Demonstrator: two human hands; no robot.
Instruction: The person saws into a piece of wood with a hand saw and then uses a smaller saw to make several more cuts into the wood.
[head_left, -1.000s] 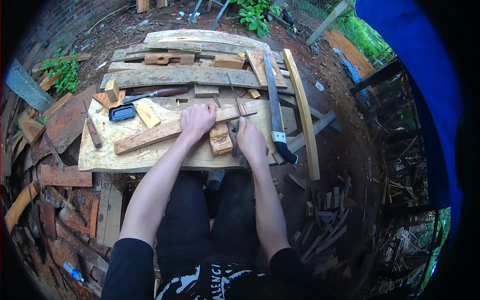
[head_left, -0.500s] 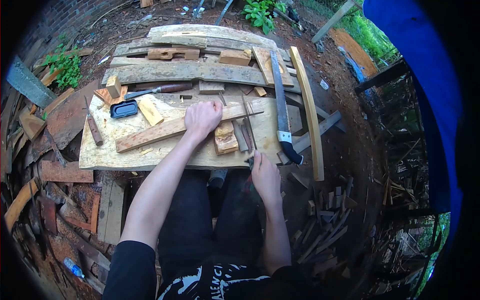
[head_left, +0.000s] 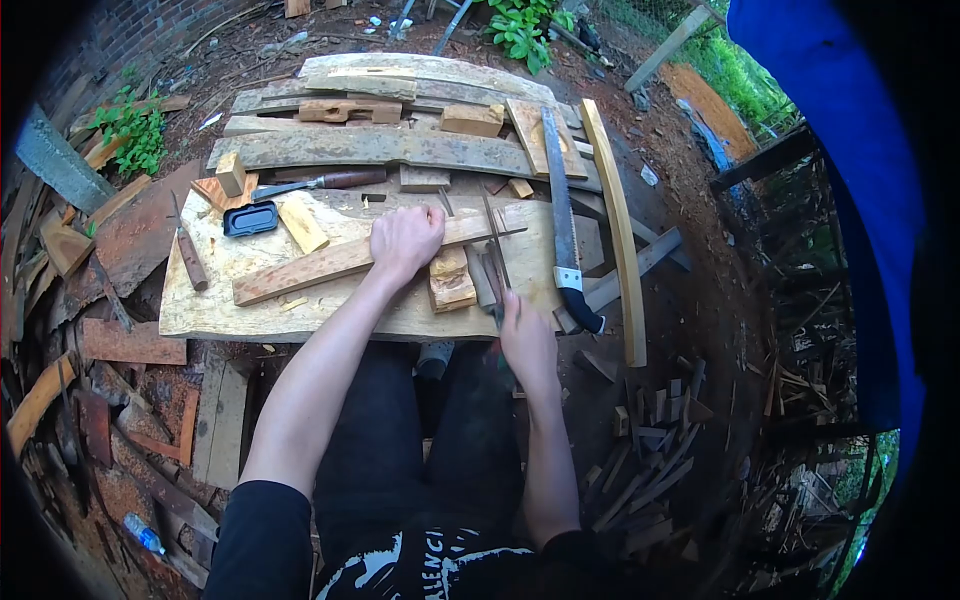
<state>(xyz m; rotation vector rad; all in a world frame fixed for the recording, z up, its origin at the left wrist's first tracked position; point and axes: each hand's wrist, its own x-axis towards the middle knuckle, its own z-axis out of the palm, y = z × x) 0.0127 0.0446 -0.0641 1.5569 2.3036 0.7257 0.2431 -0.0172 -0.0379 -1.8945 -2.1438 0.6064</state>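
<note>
My left hand (head_left: 407, 240) is closed over a long wooden strip (head_left: 310, 268), pressing it onto the thick pale workbench slab (head_left: 370, 325). In my right hand (head_left: 528, 340) is a handsaw (head_left: 498, 240), gripped at the bench's front edge. Its thin dark blade, seen almost edge-on, crosses the strip near its right end. My fingers mostly hide the handle, which shows dark with a bit of red. Between my hands, a rough wooden block (head_left: 452, 282) sits under the strip's near side. Narrow pieces lie beside the block, partly hidden by the saw.
A larger saw (head_left: 561, 190) with a black handle lies on the right. Behind the strip are a chisel (head_left: 325, 182), a black tray (head_left: 250, 219) and a small block (head_left: 302, 225). Another handled tool (head_left: 190, 258) lies left. A long batten (head_left: 615, 220) borders the right; scraps litter the ground.
My right hand has moved slightly forward with the saw, its blade shifting away from me across the strip. My left hand and the strip hold their place.
</note>
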